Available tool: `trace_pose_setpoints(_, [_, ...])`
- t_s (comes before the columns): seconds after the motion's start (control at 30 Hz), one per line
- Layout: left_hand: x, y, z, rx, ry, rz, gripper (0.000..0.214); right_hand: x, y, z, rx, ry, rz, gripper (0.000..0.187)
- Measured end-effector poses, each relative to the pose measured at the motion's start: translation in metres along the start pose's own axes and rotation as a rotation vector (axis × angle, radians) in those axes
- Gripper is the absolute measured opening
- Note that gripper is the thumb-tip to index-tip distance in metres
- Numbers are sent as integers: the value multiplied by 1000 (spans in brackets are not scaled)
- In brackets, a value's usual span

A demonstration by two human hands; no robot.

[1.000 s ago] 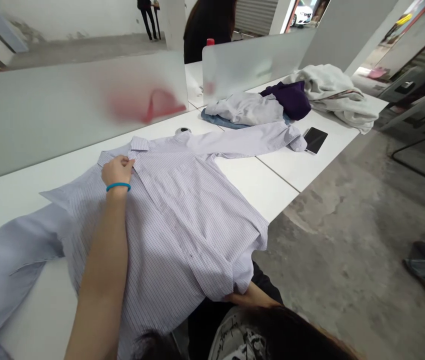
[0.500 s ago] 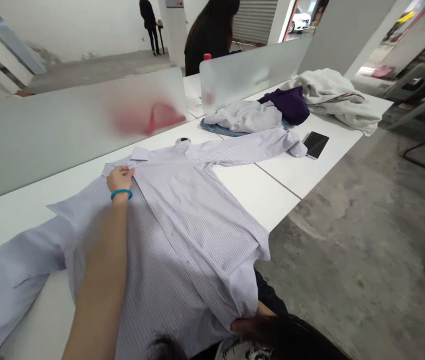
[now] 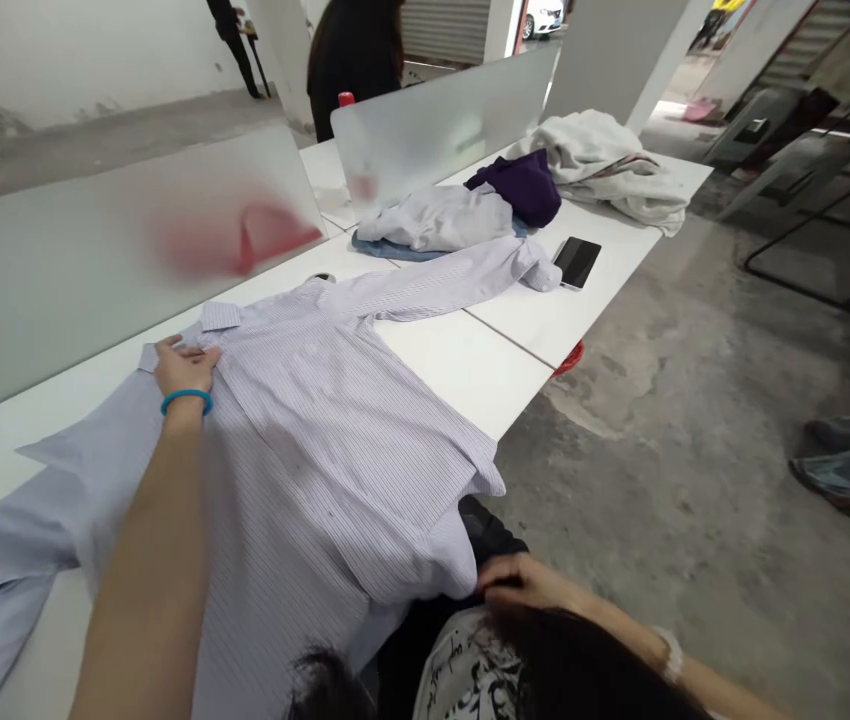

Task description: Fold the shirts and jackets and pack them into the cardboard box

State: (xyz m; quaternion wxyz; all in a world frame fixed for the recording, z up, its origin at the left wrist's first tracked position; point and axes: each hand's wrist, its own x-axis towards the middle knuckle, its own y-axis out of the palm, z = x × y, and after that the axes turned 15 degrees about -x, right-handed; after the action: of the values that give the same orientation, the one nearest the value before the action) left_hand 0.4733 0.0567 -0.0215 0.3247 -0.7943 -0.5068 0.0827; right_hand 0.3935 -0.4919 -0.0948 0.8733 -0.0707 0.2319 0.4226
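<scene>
A pale lilac, finely striped button-up shirt (image 3: pixel 342 400) lies spread front-up on the white table, its lower part reaching over the near edge. At the collar, my left hand (image 3: pixel 186 368), with a blue band on the wrist, grips the cloth at the top of the button strip. My right hand (image 3: pixel 519 582) is closed at the hem's near right corner, beside my lap; its fingertips are partly hidden by the cloth. One sleeve stretches toward the far right, the other hangs off to the left. Hair and my printed top cover the bottom of the view.
Beyond the far sleeve lie a heap of white and blue clothes (image 3: pixel 440 220), a purple garment (image 3: pixel 519 188), a white cloth pile (image 3: pixel 605 165) and a black phone (image 3: pixel 579 262). Frosted dividers (image 3: pixel 117 240) line the table's back. A person in black (image 3: pixel 354 60) is behind them.
The view has swung right, so the shirt and table appear farther left. My left hand stays at the collar, its fingers slightly more spread. My right hand and forearm have come into fuller view.
</scene>
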Motion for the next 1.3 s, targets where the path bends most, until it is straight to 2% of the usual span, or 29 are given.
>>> trace_pose_setpoints(0.07, [-9, -6, -5, 46, 35, 62, 64, 9, -16, -5, -85, 11, -140, 27])
trace_pose_setpoints(0.13, [-28, -16, -12, 185, 177, 190, 59, 21, -32, -3, -36, 7, -312, 41])
trace_pose_setpoints(0.17, [-43, -22, -16, 277, 278, 276, 53, 28, -39, 0, 47, 5, -346, 48])
trace_pose_setpoints(0.27, [-107, -40, -28, 490, 559, 540, 40, 46, -51, 8, 259, 22, -234, 59])
trace_pose_setpoints(0.33, [-159, -50, -33, 524, 656, 673, 45, 50, -53, 12, 243, -3, -179, 60])
trace_pose_setpoints(0.4, [-208, -57, -34, 503, 696, 715, 52, 49, -53, 17, 87, -69, -189, 50])
trace_pose_setpoints(0.47, [-245, -59, -28, 471, 700, 707, 58, 46, -55, 21, -78, -153, -251, 33])
trace_pose_setpoints(0.57, [-276, -54, -12, 453, 668, 667, 66, 42, -66, 30, -179, -226, -410, 32])
trace_pose_setpoints(0.67, [-285, -46, 1, 439, 648, 605, 71, 40, -82, 36, -232, -237, -518, 35])
trace_pose_setpoints(0.8, [-286, -43, 6, 422, 625, 575, 74, 41, -95, 34, -285, -221, -493, 36])
trace_pose_setpoints(0.97, [-286, -44, 0, 450, 598, 591, 71, 50, -97, 25, -338, -195, -484, 41])
trace_pose_setpoints(1.03, [-287, -45, -2, 445, 593, 600, 70, 54, -99, 25, -453, -225, -535, 44])
trace_pose_setpoints(1.13, [-289, -49, -6, 402, 545, 581, 65, 52, -103, 30, -778, -256, -602, 47])
trace_pose_setpoints(1.2, [-289, -56, -6, 382, 477, 513, 56, 47, -105, 38, -972, -266, -683, 48])
trace_pose_setpoints(1.3, [-278, -80, -3, 393, 373, 366, 45, 41, -99, 57, -1059, -367, -853, 45])
